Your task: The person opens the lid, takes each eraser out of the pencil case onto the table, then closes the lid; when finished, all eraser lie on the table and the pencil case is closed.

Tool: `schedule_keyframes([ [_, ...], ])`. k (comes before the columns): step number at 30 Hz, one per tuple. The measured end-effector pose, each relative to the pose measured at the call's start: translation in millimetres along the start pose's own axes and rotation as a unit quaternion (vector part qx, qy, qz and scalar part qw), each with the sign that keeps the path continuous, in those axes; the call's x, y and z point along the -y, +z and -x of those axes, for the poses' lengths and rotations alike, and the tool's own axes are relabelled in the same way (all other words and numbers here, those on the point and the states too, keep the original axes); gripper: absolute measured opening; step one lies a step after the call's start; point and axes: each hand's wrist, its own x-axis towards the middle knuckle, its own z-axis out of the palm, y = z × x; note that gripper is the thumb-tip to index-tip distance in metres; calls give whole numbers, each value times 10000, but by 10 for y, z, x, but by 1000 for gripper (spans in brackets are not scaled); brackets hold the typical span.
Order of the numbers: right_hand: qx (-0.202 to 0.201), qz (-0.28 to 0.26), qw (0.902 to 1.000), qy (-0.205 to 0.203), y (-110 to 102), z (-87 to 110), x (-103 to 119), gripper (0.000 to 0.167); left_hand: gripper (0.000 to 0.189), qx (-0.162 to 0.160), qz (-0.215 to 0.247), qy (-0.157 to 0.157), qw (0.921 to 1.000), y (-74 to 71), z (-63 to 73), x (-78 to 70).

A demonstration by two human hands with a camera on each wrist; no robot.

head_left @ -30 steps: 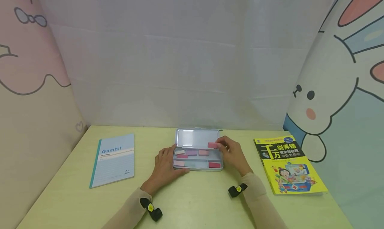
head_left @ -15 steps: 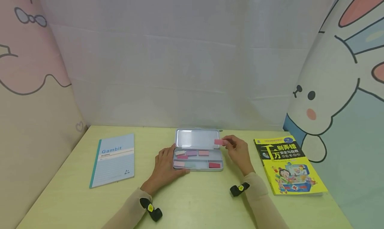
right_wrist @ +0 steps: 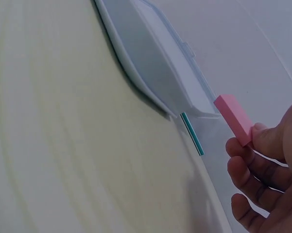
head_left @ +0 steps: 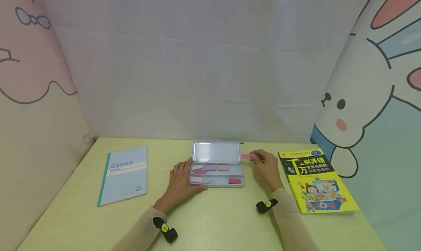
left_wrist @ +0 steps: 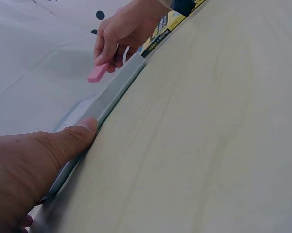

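Observation:
An open pencil case [head_left: 216, 185] lies at the table's back with its lid [head_left: 227, 154] folded back. Several coloured blocks sit in its tray, among them a dark pink block [head_left: 235, 181] in the front right compartment. My left hand [head_left: 181, 183] holds the case's left end, thumb along the front wall [left_wrist: 87, 124] and fingers at the side. Just right of the lid, my right hand [head_left: 267, 167] pinches a pink eraser-like block [right_wrist: 233, 119] between thumb and fingertips. One end of the block juts out toward the case; the remaining fingers are curled beneath.
A blue notebook [head_left: 125, 176] lies on the left of the table [head_left: 210, 221], and a yellow book [head_left: 319, 181] on the right. A white sheet [head_left: 210, 79] rises behind the back edge. By the case's right end shows a short teal strip [right_wrist: 192, 133].
My right hand has moved right with the pink block, from over the case's hinge side to beyond the lid's right edge. My left hand and the case have stayed in place.

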Motion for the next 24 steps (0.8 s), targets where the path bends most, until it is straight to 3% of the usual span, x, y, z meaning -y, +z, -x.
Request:
schedule_keyframes([
  [6, 4, -76, 10000, 58, 5, 1, -120, 15, 120, 23, -75, 5, 10000, 6, 3, 20],
  [17, 437, -174, 9965, 695, 34, 39, -199, 27, 119, 6, -91, 65, 9999, 16, 7, 31],
  [24, 314, -9, 9971, 690, 102, 45, -176, 31, 119, -16, -127, 85, 9999, 19, 0, 28],
])
